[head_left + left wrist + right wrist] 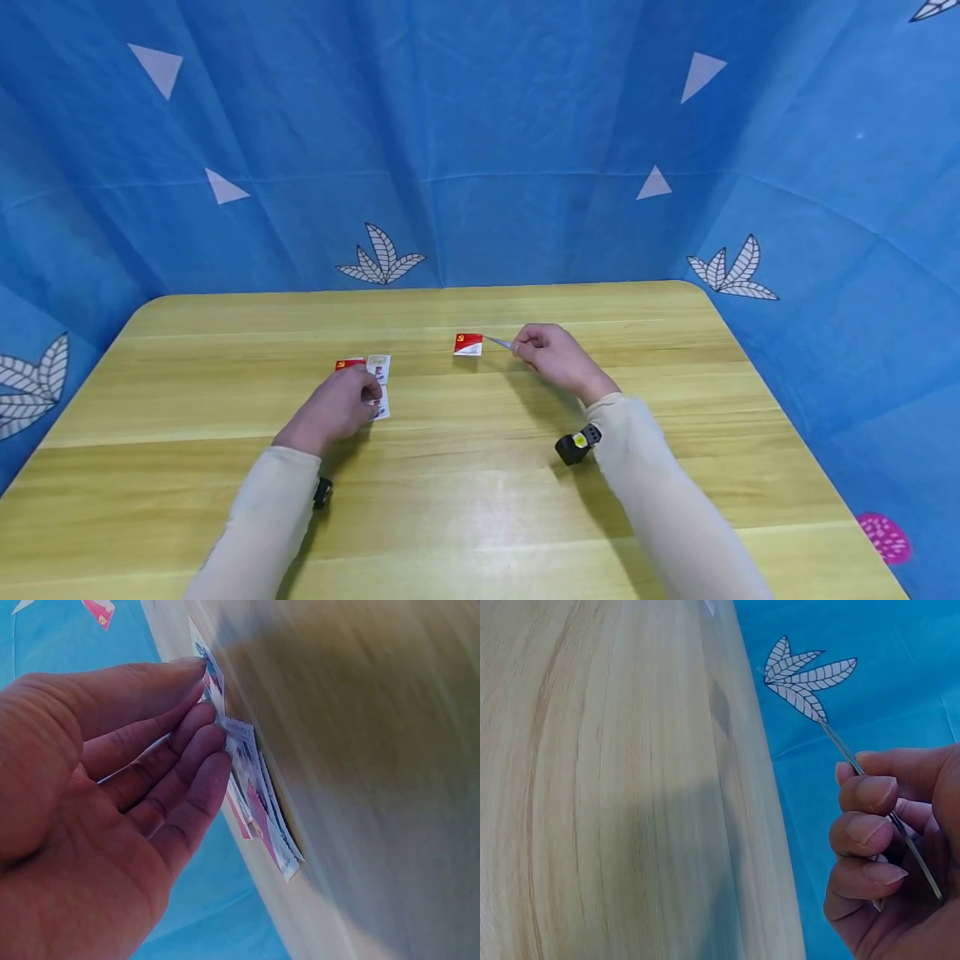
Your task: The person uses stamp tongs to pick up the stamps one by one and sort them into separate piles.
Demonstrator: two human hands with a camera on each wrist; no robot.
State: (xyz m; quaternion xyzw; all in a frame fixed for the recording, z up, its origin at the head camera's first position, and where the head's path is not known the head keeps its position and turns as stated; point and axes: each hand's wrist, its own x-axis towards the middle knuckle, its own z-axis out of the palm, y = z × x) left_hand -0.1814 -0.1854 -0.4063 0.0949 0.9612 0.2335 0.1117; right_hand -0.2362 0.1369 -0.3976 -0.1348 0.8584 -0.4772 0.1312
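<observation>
My right hand (553,354) grips a pair of thin metal tweezers (844,750), fingers curled round the shanks. At the tweezers' tip is a red and white stamp (468,344) with a yellow emblem in its red corner; a shadow falls below it on the table. My left hand (341,404) is over several small stamps, its thumb and fingertips bunched right at their edges. Beside those fingers lie pale stamps (379,367), and a red one (348,363) is partly hidden behind the hand. In the left wrist view the stamps (259,799) overlap, some tilted up.
The light wooden table (480,500) has rounded far corners. Behind it and at the sides hangs a blue cloth (480,125) printed with white triangles and leaves. A black wrist camera (573,448) hangs below the right sleeve.
</observation>
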